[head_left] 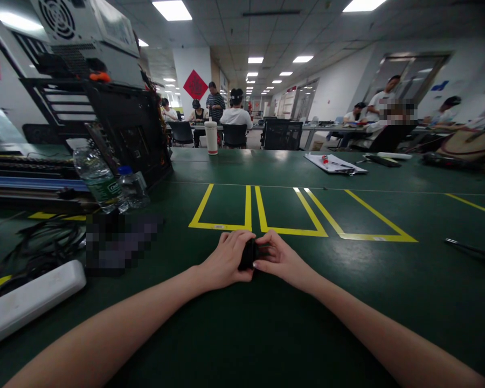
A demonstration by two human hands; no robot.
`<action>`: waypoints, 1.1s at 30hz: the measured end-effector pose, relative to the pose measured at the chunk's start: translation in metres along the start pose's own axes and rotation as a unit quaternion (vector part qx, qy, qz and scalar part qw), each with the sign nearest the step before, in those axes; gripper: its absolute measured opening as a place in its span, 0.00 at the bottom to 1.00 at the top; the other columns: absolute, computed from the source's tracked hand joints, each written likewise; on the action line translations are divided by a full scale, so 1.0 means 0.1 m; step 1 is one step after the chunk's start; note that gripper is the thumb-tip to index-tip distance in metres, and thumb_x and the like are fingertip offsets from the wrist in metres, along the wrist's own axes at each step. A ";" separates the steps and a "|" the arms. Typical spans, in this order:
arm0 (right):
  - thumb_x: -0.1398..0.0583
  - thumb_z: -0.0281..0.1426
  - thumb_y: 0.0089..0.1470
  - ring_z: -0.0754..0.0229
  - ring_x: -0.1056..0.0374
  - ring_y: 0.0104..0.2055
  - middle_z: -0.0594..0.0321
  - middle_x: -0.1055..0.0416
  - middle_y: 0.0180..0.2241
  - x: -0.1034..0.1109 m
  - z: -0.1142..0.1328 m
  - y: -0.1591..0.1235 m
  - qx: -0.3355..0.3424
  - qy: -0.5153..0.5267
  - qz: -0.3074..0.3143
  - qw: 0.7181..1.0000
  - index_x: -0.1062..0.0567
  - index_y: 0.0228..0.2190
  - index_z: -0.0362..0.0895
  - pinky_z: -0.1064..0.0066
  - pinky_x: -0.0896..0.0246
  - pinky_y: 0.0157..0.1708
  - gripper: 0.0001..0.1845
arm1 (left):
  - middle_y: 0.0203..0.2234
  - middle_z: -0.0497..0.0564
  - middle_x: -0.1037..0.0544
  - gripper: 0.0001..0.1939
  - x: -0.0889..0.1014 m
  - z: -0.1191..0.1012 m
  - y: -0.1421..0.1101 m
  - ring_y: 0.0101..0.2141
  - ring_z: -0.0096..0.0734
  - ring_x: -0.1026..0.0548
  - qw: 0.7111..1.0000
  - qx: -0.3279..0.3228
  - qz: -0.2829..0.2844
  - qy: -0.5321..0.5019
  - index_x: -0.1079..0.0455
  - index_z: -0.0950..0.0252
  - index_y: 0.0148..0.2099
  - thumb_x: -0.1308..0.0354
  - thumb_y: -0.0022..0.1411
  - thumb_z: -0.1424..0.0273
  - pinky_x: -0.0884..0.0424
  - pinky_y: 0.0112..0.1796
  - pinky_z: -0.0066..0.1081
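Between my two hands, just above or on the green table [242,328], is a small black box-like object [248,255]; its exact kind is not clear. My left hand [228,257] wraps round its left side, thumb in front and fingers over the top. From the right, my right hand [281,256] touches it with thumb and fingertips, the fingers curled. Much of the object is hidden by the fingers. Directly beyond my hands lie yellow tape outlines [293,233] on the table top.
At left stand a black computer case [133,134], plastic bottles [99,178], black cables [44,248] and a white power strip [32,302]. Farther off are a white tumbler [211,138] and a clipboard with papers [333,164]. A dark tool [475,250] lies right. Several people sit or stand behind.
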State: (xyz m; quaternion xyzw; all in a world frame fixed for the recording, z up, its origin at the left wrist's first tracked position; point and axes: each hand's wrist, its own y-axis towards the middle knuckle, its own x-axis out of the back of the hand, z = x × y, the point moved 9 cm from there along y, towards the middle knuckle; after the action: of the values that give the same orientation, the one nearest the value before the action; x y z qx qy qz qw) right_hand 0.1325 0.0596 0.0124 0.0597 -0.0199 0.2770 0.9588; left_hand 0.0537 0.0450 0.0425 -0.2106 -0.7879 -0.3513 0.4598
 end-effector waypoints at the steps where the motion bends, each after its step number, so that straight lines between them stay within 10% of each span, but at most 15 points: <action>1: 0.39 0.28 0.45 0.59 0.36 0.44 0.64 0.38 0.40 0.00 0.01 0.00 0.005 0.000 -0.003 1.000 0.39 0.34 0.46 0.61 0.38 0.43 0.15 | 0.47 0.56 0.39 0.33 0.00 0.00 0.00 0.48 0.42 0.40 1.000 0.001 0.000 -0.001 0.54 0.63 0.54 0.42 0.48 0.70 0.44 0.46 0.41; 33: 0.40 0.29 0.46 0.59 0.36 0.44 0.63 0.37 0.39 -0.01 0.00 0.03 0.004 -0.019 0.005 1.000 0.38 0.35 0.46 0.60 0.40 0.45 0.14 | 0.48 0.57 0.39 0.32 0.04 -0.03 0.00 0.49 0.43 0.40 1.000 0.000 0.015 -0.008 0.54 0.64 0.54 0.43 0.50 0.70 0.44 0.47 0.42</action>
State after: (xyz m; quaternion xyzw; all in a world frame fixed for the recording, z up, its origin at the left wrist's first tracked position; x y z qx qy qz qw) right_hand 0.1303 0.0615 0.0130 0.0684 -0.0373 0.2811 0.9565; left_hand 0.0533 0.0426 0.0468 -0.2251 -0.7882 -0.3424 0.4592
